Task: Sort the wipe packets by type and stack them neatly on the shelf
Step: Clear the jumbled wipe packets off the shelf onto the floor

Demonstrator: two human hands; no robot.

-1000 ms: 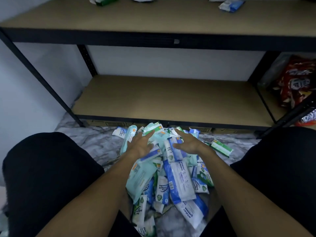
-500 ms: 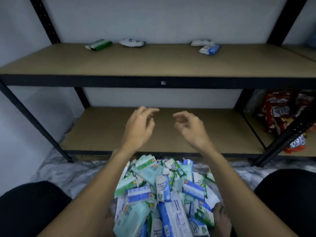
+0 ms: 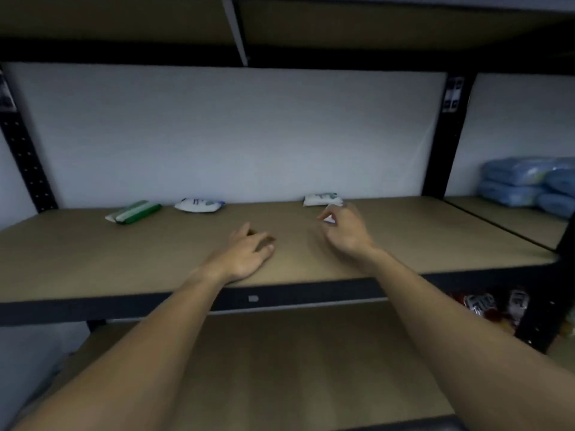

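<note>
while both forearms are stretched over the front edge of the middle shelf (image 3: 124,259), the left hand (image 3: 245,253) is laid palm down on the board, its fingers straight and relaxed, with nothing held. the right hand (image 3: 345,231) is raised just off the board beside it, its fingers loosely curled and blurred. a small white-and-blue scrap (image 3: 329,219) is seen between thumb and fingertips, and it cannot be told whether it is pinched or merely lies behind the hand. just beyond the right hand, against the back wall, a white wipe packet (image 3: 322,199) is seen lying flat. beyond the left hand and a little to its left, a white packet with blue print (image 3: 199,205) is laid. further left, a green packet (image 3: 133,212) is set at a slant, near it but apart. well to the right of the right hand, blue packs (image 3: 529,185) are piled on the neighbouring board. below the right forearm, snack bags (image 3: 485,304) are glimpsed, and under both arms a lower shelf (image 3: 264,368) is seen.
</note>
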